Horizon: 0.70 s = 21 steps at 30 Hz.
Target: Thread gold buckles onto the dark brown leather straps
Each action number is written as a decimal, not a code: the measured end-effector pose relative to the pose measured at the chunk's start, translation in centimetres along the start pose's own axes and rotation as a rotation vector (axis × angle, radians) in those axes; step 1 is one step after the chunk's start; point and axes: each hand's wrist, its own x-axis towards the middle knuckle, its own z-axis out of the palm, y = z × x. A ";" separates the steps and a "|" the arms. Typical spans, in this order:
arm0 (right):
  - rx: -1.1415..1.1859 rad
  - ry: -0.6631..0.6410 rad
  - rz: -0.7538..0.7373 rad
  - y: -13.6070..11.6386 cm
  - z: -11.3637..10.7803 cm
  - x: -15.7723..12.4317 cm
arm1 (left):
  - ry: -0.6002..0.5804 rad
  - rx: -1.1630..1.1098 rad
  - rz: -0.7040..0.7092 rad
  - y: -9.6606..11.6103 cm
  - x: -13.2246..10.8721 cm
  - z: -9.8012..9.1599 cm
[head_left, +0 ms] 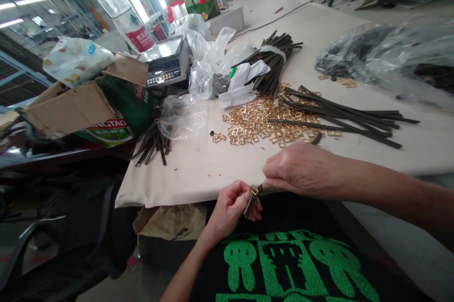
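Note:
At the table's front edge my left hand (230,203) pinches a narrow dark strap (248,208) with a small gold buckle (254,191) around it. My right hand (301,169) is closed on the same strap just right of the buckle; its fingertips are partly hidden. A dark strap tip (317,139) shows behind the right hand. Beyond the hands lies a heap of gold rectangular buckles (244,125). Loose dark straps (354,115) lie over the heap's right side, and a tied bundle of straps (275,65) is behind it.
More straps (153,146) hang at the table's left edge beside a clear plastic bag (184,117). Farther left are a digital scale (168,63), a cardboard box (71,110) and a plastic bottle (133,30). A large clear bag (390,61) lies at the right.

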 end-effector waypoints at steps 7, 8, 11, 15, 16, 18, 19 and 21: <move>-0.134 0.224 -0.213 2.2 1.2 3.7 | 0.119 -0.137 0.040 -1.1 1.6 -0.1; -0.095 0.291 -0.195 2.0 1.7 3.6 | 0.129 -0.149 0.043 -1.1 1.6 0.0; 0.127 0.507 -0.047 0.9 3.6 2.2 | 0.133 -0.143 0.050 -1.2 1.8 0.1; 0.583 0.576 0.188 -1.5 6.4 0.0 | 0.128 -0.104 0.050 -1.5 1.9 0.0; 0.686 0.559 0.252 -2.0 7.0 -0.4 | 0.124 -0.087 0.051 -1.5 1.9 0.0; 0.870 0.520 0.373 -2.9 8.0 -0.9 | 0.119 -0.040 0.056 -1.5 1.8 0.1; 0.948 0.506 0.420 -3.3 8.4 -1.1 | 0.121 -0.009 0.062 -1.4 1.8 0.2; 1.064 0.494 0.488 -3.7 9.0 -1.3 | 0.125 0.068 0.090 -1.3 1.6 0.3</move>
